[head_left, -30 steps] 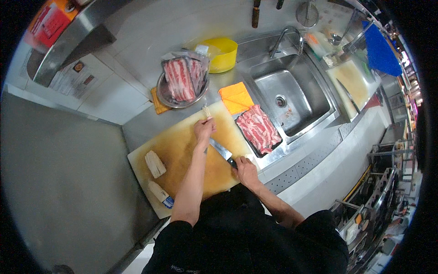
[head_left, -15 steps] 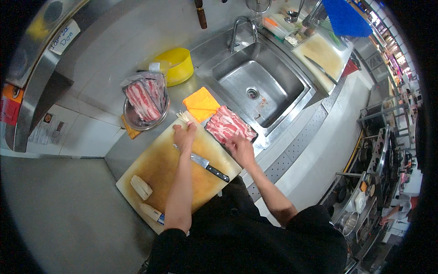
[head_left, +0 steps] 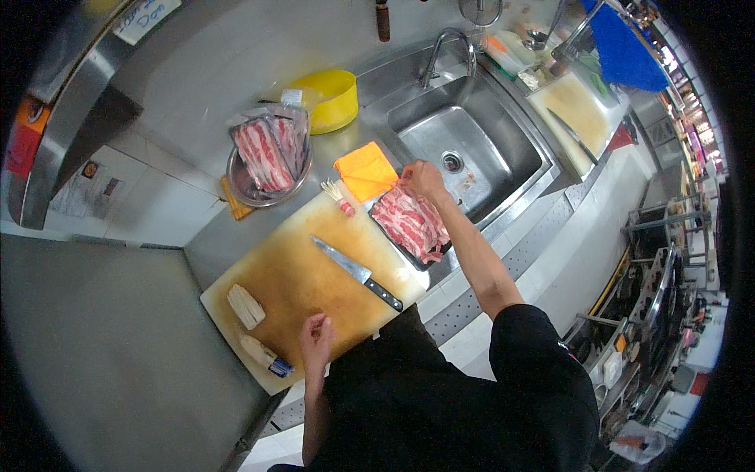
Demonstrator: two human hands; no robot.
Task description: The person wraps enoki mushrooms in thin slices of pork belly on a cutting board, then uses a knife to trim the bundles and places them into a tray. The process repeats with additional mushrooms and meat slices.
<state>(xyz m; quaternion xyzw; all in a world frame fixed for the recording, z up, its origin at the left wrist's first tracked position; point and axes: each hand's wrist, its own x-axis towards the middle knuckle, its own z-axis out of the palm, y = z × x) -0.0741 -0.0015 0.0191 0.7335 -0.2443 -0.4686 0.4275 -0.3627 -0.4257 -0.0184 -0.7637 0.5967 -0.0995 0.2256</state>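
Meat (head_left: 407, 224) sat right of the board (head_left: 287, 275), right hand (head_left: 425, 180) bent at the meat's far edge, grip hard to tell, left hand (head_left: 316, 340) slack, holding nothing, over the board, one bundle (head_left: 343, 203) wrapped, mushrooms (head_left: 246, 307) on the board's left unwrapped.

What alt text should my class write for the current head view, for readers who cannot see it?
A person's right hand is at the far end of sliced meat beside a sink. The left hand, loosely curled, is over a cutting board with a knife and pale mushroom bundles.
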